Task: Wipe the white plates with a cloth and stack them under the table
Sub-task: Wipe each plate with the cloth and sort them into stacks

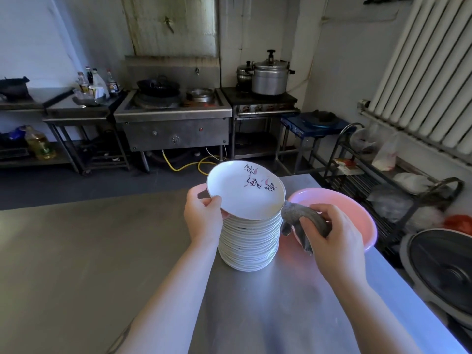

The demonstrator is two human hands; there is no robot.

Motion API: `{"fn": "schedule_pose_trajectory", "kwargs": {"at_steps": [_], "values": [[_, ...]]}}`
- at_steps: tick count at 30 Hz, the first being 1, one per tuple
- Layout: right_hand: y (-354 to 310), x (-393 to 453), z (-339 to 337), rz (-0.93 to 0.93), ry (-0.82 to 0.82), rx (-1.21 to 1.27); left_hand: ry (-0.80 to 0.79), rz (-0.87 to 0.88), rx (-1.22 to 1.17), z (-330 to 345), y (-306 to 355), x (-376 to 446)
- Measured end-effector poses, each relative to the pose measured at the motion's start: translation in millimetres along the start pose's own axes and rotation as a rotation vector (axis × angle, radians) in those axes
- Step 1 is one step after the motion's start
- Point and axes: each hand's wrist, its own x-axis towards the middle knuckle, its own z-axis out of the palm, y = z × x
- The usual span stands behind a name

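Note:
A tall stack of white plates (249, 245) stands on the steel table (102, 251). My left hand (203, 217) grips the left rim of the top plate (242, 191), which has dark writing and pink marks and is tilted up off the stack. My right hand (337, 240) holds a bunched grey cloth (296, 218) just to the right of the stack, its end touching the plates' edge.
A pink basin (357, 208) sits on the table behind my right hand. Beyond the table's far edge are a steel wok stove (173, 118), a pressure cooker (270, 75) and a wire rack (383, 187) at right. A large dark round pan (444, 272) lies low at right.

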Motion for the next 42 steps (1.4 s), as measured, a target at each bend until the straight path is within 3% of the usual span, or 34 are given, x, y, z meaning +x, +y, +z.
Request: {"fn": "schedule_pose_trajectory", "kwargs": {"at_steps": [10,19,32,36,38,40,42], "values": [[12.9,-57.3,-22.2,-0.015,-0.055,0.147,0.092,-0.033,-0.037,-87.0,-4.3,-73.3],[82.0,-141.8,-19.3,0.094,-0.255,0.143,0.179,-0.244,0.034,-158.3,-117.7,-178.3],[91.2,-215.0,6.0,0.157,-0.386,0.062,-0.043,-0.427,0.255,-177.8,-185.9,-210.0],[89.7,-226.3,21.8,0.162,-0.416,0.031,-0.236,-0.323,0.617,-189.0,-193.5,-203.2],[90.0,-229.0,30.4,0.120,-0.425,-0.009,-0.326,-0.188,0.801,-194.3,-191.7,-201.3],[89.1,-230.3,40.9,0.005,-0.418,-0.065,-0.398,-0.062,0.992,-197.9,-186.1,-198.3],[88.4,-234.4,52.7,-0.140,-0.453,-0.122,-0.497,0.035,1.036,-197.4,-183.1,-192.5]]}}
